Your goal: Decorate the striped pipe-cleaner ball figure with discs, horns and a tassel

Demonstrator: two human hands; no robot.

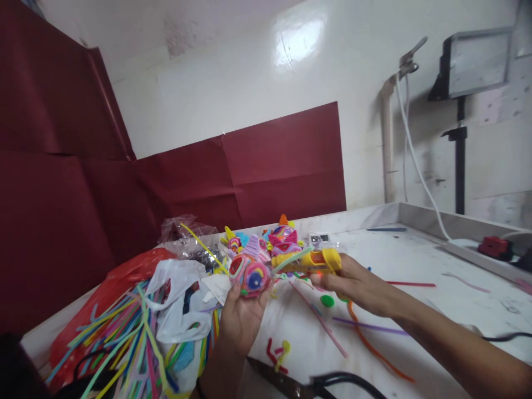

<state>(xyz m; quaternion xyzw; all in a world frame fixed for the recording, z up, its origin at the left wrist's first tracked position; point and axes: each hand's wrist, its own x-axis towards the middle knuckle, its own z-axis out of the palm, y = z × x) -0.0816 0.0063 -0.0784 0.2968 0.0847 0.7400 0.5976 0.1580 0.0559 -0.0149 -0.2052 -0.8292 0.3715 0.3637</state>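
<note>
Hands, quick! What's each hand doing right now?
Left hand: holding the colorful craft piece from below.
Right hand: closed around the yellow glue gun.

I can't read any words, numbers or signs here. Any letters on the yellow glue gun [328, 259] in my right hand [353, 281] are too small and blurry. The white paper [216, 285] near my left hand [244, 318] is too blurry to read too.
</note>
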